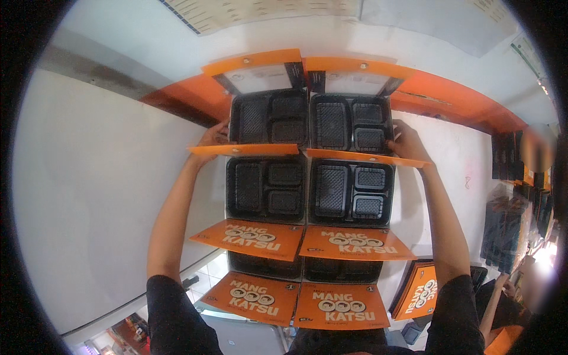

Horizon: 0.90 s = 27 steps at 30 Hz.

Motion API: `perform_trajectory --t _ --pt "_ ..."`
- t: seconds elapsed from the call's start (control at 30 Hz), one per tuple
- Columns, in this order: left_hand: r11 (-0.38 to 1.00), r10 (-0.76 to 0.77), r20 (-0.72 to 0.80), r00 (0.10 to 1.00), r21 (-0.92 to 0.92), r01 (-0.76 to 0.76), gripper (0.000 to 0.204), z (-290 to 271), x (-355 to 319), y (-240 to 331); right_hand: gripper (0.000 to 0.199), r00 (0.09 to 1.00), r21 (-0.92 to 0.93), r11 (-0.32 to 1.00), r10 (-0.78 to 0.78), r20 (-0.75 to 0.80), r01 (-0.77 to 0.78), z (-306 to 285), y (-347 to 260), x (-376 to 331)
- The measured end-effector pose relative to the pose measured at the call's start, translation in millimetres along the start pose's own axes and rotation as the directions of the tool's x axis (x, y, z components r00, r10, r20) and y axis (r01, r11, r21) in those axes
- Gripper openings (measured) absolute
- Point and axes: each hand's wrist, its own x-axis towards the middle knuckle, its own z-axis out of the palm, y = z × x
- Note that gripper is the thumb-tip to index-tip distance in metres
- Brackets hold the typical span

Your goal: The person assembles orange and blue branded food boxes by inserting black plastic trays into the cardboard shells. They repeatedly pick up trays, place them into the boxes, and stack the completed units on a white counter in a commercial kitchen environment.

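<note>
Two columns of open meal boxes with black three-compartment trays and orange lids stand in rows before me. My left hand (215, 139) grips the outer side of the far left meal box (254, 121). On the opposite side, my right hand (407, 142) holds the far right meal box (331, 124), with its fingers at the tray's edge. Both far lids lean back toward the wall. The middle left box (245, 188) and middle right box (331, 190) show bare trays. Their raised lids partly cover my wrists. Printed orange lids (343, 305) hide most of the nearest boxes.
A white tabletop (124, 177) extends to the left. Orange boxes (417, 290) stand by my right elbow. At the right edge are stacked dark boxes (507, 157) and another person's hand (503, 283). An orange-banded wall (461, 100) rises behind the boxes.
</note>
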Motion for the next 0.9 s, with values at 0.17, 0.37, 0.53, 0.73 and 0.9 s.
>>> perform_trajectory --t 0.17,0.37,0.53,0.73,0.9 --pt "0.988 -0.098 0.017 0.995 0.125 0.095 0.077 -1.8 -19.5 16.5 0.055 0.999 -0.052 0.998 0.022 0.027 -0.021 0.3 -12.6 -6.2" --pt "0.971 -0.085 -0.012 0.996 0.221 0.086 0.069 -8.0 -15.9 21.0 0.061 0.998 -0.060 0.998 0.016 0.059 -0.012 -4.0 -3.8 -12.1" --pt "0.998 0.018 -0.083 0.996 -0.053 -0.022 0.066 -55.6 -80.2 -22.5 0.052 0.988 -0.082 0.996 -0.034 -0.150 0.022 -37.0 -2.1 -56.3" --pt "0.978 -0.030 -0.296 0.955 0.187 0.089 0.063 8.3 -216.1 141.1 0.043 0.927 -0.324 0.936 0.008 -0.375 -0.139 -96.8 -26.1 -283.6" --pt "0.974 0.197 -0.553 0.810 0.207 -0.096 0.064 76.0 -366.1 168.0 0.084 0.865 -0.495 0.709 0.418 -0.279 -0.502 -7.6 -13.7 -439.5"
